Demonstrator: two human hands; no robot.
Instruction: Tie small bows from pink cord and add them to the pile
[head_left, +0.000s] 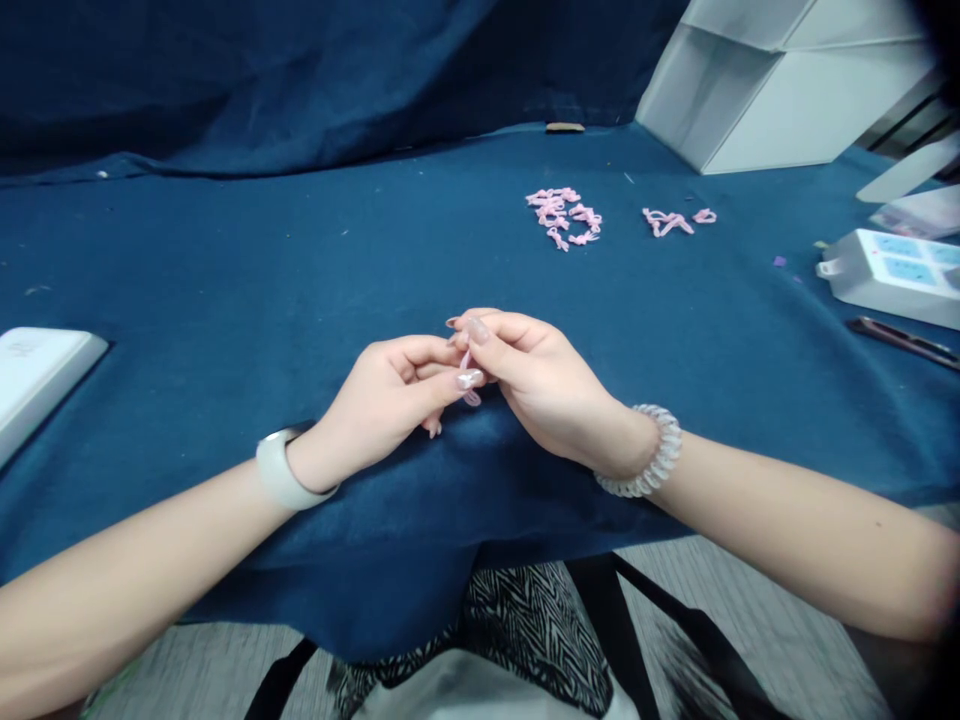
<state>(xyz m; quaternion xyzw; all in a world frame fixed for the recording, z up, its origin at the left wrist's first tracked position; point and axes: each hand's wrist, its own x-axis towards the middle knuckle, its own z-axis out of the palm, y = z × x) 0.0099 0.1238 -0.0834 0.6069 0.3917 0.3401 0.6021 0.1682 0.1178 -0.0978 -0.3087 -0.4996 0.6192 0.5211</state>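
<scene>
Near the table's front edge, my left hand (401,390) and my right hand (529,375) meet at the fingertips. Between them is a small looped piece of pink cord (471,397), partly hidden by the fingers. The left thumb and fingers pinch its lower part, where a loop hangs below the thumb. My right thumb and index finger close on its upper end. Farther back on the cloth lies a cluster of knotted pink cord pieces (555,208), and to its right a few more pink cord loops (666,222).
Dark blue cloth (225,260) covers the table. A white box (49,375) sits at the left edge. At the right are a white case with blue panels (904,270), a dark pen (904,340) and a pale storage box (795,100) behind.
</scene>
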